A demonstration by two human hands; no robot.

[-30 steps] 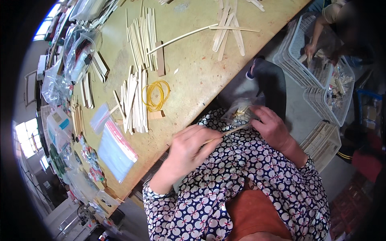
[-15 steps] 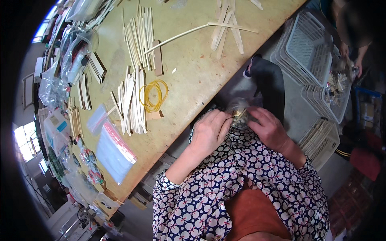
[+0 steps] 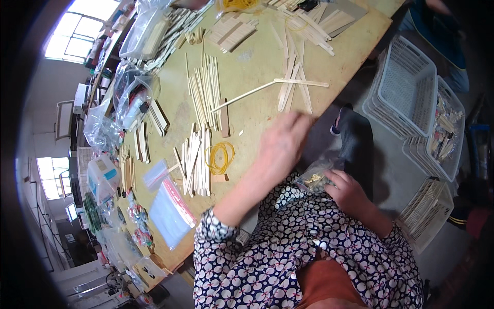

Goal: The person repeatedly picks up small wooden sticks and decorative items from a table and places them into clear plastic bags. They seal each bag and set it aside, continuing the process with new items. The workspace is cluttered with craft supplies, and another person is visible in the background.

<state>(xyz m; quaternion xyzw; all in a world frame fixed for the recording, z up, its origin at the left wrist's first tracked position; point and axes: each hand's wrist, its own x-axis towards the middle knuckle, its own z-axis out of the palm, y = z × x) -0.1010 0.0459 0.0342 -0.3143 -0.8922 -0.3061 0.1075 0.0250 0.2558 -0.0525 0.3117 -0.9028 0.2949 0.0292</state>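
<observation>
My left hand (image 3: 285, 138) is raised over the table's near edge, just short of several flat wooden sticks (image 3: 294, 77) that lie crossed. Motion smears its fingers, so whether it holds anything cannot be made out. Over my lap, my right hand (image 3: 351, 194) is closed on the side of a clear plastic bag (image 3: 325, 166). Small gold-coloured pieces (image 3: 314, 180) show inside the bag. One long thin stick (image 3: 246, 96) touches the crossed flat sticks and slants down to a small brown block (image 3: 224, 118).
Thin round sticks (image 3: 205, 85), a pile of flat sticks (image 3: 197, 162) and yellow tubing (image 3: 220, 158) lie on the table (image 3: 247, 131). Zip bags (image 3: 171, 213) are at its near left. White plastic baskets (image 3: 404, 85) stand on the floor at right, near another person (image 3: 437, 31).
My left hand has left the bag and moved up and forward over the table edge. The right hand stays on the bag. The view has shifted, showing more of the table's far end.
</observation>
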